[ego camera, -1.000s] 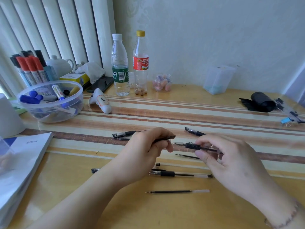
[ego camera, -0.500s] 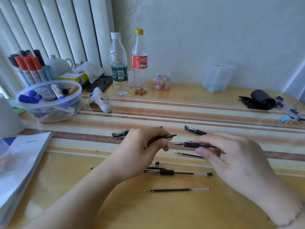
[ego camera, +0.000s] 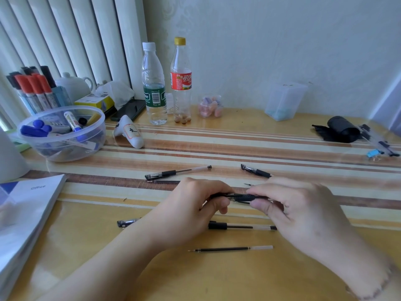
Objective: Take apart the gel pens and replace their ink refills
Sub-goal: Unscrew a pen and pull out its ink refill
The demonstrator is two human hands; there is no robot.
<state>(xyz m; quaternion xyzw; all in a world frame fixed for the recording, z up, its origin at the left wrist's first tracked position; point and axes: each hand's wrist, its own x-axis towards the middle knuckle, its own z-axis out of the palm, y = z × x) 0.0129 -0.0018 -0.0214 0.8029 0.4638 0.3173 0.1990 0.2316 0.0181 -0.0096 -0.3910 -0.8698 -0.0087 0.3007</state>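
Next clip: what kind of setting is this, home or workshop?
Probably a home desk: a wooden table with a striped runner against a wallpapered wall, a clear plastic bowl of markers, a white ceramic teapot and two plastic drink bottles.

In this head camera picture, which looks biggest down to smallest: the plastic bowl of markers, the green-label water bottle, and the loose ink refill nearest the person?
1. Plastic bowl
2. Water bottle
3. Ink refill: longest-looking, but very thin, and nearest the camera.

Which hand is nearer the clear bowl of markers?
Left. The left hand is at table centre, right of and nearer the camera than the bowl; the right hand is further right. Both hold one pen.
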